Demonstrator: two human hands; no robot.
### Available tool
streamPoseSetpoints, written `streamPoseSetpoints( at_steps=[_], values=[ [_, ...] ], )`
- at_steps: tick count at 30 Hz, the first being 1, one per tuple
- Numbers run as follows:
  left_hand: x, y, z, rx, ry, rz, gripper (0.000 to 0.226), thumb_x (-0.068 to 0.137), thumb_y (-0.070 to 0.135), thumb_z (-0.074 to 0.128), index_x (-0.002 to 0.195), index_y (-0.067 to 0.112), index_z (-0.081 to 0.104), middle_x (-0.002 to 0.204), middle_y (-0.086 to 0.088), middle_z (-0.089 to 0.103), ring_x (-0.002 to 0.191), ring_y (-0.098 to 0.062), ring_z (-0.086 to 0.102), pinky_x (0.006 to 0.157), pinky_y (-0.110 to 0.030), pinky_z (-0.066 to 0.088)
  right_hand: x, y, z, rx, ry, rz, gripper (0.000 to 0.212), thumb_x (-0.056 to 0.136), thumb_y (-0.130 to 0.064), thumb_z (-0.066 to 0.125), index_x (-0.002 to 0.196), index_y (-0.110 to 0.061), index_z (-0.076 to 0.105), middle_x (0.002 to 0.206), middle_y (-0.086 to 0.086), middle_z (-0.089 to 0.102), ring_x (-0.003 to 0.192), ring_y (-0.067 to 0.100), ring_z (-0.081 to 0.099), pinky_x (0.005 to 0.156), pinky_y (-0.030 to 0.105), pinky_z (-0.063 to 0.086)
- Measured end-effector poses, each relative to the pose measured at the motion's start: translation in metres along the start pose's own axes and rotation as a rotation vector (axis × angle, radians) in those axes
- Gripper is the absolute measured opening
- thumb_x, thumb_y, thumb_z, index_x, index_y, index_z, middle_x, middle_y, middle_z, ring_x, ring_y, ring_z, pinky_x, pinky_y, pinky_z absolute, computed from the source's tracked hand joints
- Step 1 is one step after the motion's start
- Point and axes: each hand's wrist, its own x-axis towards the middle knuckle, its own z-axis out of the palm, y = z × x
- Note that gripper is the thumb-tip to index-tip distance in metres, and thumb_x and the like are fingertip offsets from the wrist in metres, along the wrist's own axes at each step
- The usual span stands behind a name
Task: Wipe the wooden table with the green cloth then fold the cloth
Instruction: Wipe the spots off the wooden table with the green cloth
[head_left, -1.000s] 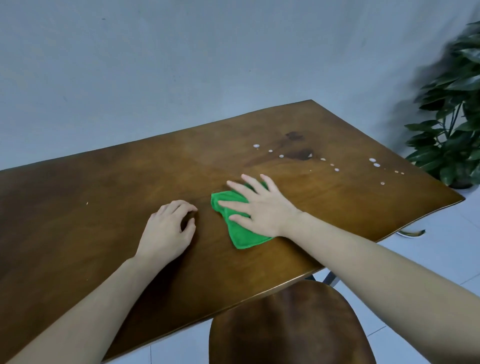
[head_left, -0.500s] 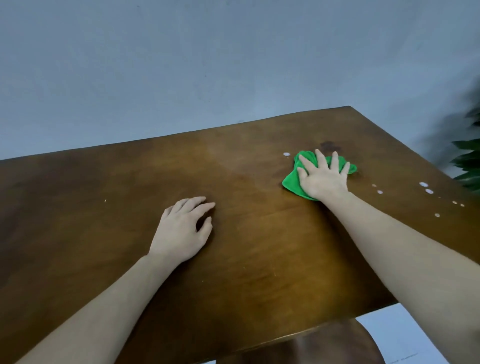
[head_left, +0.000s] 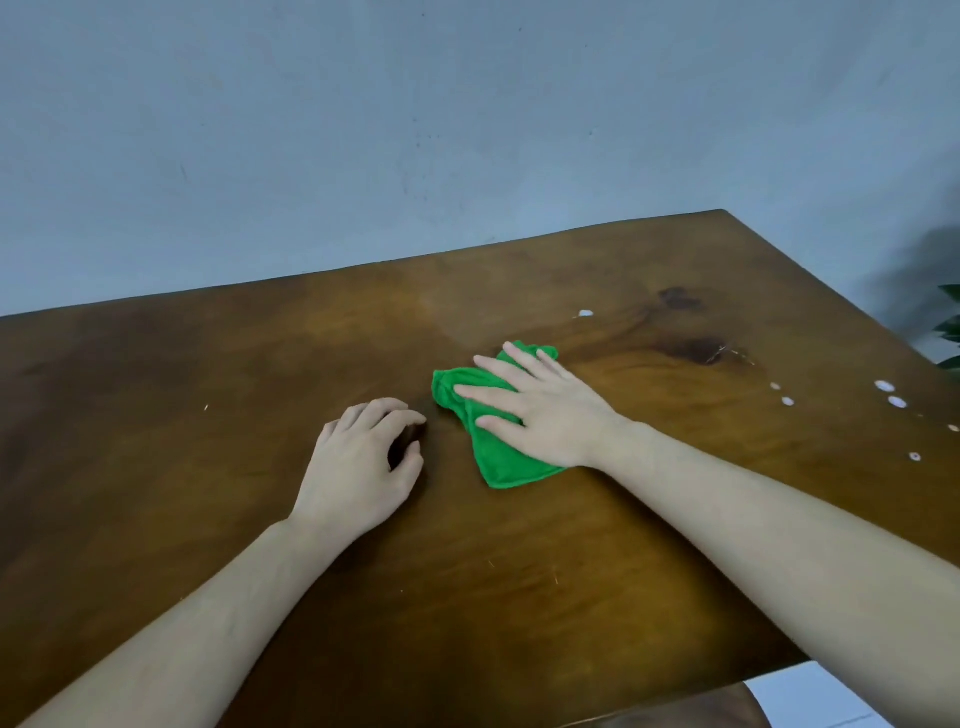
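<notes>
A crumpled green cloth (head_left: 498, 460) lies on the brown wooden table (head_left: 208, 395), a little right of the middle. My right hand (head_left: 540, 410) presses flat on the cloth with straight, spread fingers and covers most of it. Just left of the cloth, my left hand (head_left: 363, 457) rests on the bare wood with loosely curled fingers, holding nothing. Several white droplets (head_left: 883, 385) dot the table's right side, and one more white droplet (head_left: 586, 313) sits beyond the cloth near a dark stain (head_left: 696, 348).
A grey wall (head_left: 415, 130) rises behind the table's far edge. Leaves of a plant (head_left: 950, 327) show at the right border. A brown chair back (head_left: 675, 714) peeks out below the table's near edge, over a pale floor (head_left: 810, 696).
My right hand has dragged the cloth from the far right spot back toward the middle, beside my left hand. The droplets by the stain are gone. My left hand stayed put.
</notes>
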Motion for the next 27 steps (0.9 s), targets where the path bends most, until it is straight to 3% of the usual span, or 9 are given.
streamPoseSetpoints(
  at_steps=[9,14,17,24,27],
  values=[
    [0.060,-0.019,-0.002,0.044,-0.007,-0.062,0.033,0.097,0.037,0.048,0.128,0.030,0.056,0.137,0.009,0.050,0.129,-0.014,0.044,0.108,-0.038,0.037,0.010,0.108,-0.014,0.008,0.020,0.536,0.056,0.101,-0.067,0.013,0.157,-0.055,0.010,0.171,-0.007,0.000,0.157,0.025,-0.006,0.126,0.048,-0.001],
    [0.061,-0.023,0.004,0.033,0.034,-0.072,0.033,0.097,0.038,0.045,0.127,0.031,0.057,0.136,0.011,0.051,0.130,-0.013,0.041,0.111,-0.040,0.033,0.055,0.114,-0.015,0.034,0.041,0.744,0.058,0.103,-0.060,0.016,0.159,-0.048,0.011,0.171,-0.003,-0.003,0.155,0.037,-0.011,0.124,0.057,-0.005],
    [0.061,-0.024,0.005,0.038,0.044,-0.072,0.034,0.097,0.038,0.044,0.128,0.031,0.056,0.136,0.011,0.051,0.130,-0.012,0.041,0.111,-0.038,0.032,0.091,0.082,-0.011,0.002,0.014,0.605,0.058,0.102,-0.060,0.014,0.159,-0.049,0.009,0.171,-0.003,-0.005,0.154,0.039,-0.013,0.123,0.059,-0.006],
    [0.061,-0.028,0.009,0.050,0.056,-0.089,0.035,0.096,0.041,0.044,0.128,0.032,0.055,0.137,0.011,0.050,0.131,-0.010,0.040,0.112,-0.037,0.032,0.119,0.003,-0.004,-0.047,-0.020,-0.026,0.054,0.103,-0.063,0.016,0.156,-0.053,0.012,0.171,-0.007,-0.002,0.155,0.032,-0.012,0.124,0.057,-0.007],
    [0.062,-0.028,0.009,0.082,0.060,-0.132,0.038,0.095,0.045,0.042,0.130,0.033,0.053,0.143,0.010,0.045,0.136,-0.013,0.034,0.115,-0.041,0.026,0.111,0.017,-0.006,-0.044,-0.008,-0.078,0.055,0.102,-0.066,0.015,0.155,-0.055,0.012,0.170,-0.010,0.001,0.156,0.025,-0.009,0.121,0.048,-0.009]
  ],
)
